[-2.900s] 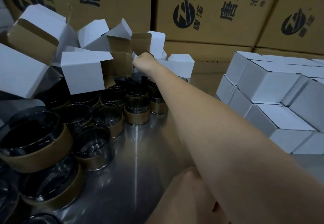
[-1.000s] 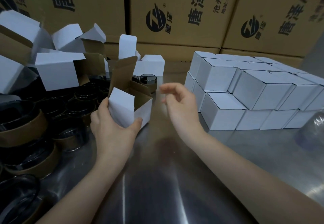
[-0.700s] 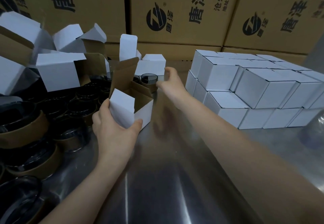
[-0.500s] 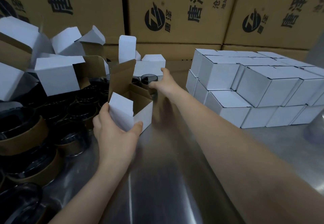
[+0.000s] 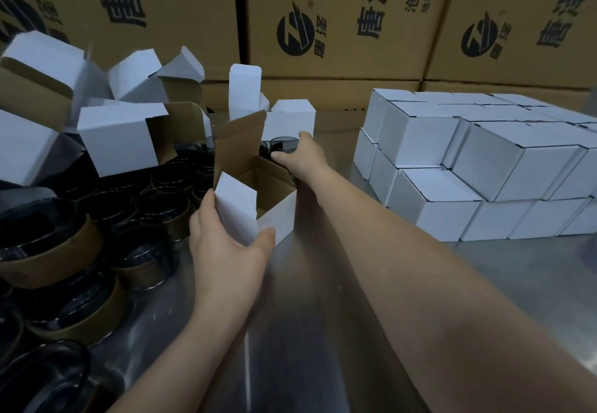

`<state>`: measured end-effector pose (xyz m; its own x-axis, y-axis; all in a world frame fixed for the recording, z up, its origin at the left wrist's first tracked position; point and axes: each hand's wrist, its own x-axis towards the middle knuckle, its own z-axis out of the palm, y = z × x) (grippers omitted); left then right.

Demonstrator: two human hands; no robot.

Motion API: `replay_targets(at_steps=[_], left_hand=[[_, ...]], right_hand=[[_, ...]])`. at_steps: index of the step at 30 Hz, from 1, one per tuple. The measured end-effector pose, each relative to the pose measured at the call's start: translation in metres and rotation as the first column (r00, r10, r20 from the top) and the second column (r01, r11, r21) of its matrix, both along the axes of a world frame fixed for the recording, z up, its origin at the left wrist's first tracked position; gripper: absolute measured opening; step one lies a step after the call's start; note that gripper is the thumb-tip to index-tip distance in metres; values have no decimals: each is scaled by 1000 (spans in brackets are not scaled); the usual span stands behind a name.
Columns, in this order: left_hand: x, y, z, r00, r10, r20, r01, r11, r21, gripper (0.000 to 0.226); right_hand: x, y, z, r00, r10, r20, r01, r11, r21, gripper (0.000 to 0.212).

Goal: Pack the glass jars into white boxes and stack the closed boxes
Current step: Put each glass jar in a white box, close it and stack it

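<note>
**A:** What is left of my left hand (image 5: 226, 241)?
**B:** Lots of glass jars (image 5: 64, 251) with brown bands, crowded on the tabletop (image 5: 323, 315). Open boxes (image 5: 119, 138) are piled above them.
**A:** What do my left fingers hold?
**B:** They wrap with the thumb round the near corner of an open white box (image 5: 277, 215). Its lid flap stands up.
**A:** And my right hand (image 5: 303, 157)?
**B:** It reaches just past that box. Its fingers curl round the rim of one dark jar (image 5: 284, 146).
**A:** What is right of those fingers?
**B:** The closed boxes (image 5: 452, 170), stacked two high, near my arm. Brown cartons (image 5: 339, 24) stand behind everything.
</note>
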<state>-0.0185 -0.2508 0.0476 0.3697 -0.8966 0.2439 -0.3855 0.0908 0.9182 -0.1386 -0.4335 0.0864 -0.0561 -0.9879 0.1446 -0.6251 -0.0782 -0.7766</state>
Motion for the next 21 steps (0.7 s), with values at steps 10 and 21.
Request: replay_targets(at_steps=[10,21], left_hand=[[2,0,0,999,-27,-31,27,1000,-11,99],[1,7,6,995,-88,-48,85,995,-60,99]], right_hand=[[-11,10,-4,958,-43,282,58,997,-46,30],[-54,72,9,619,45,784,-125,991,42,35]])
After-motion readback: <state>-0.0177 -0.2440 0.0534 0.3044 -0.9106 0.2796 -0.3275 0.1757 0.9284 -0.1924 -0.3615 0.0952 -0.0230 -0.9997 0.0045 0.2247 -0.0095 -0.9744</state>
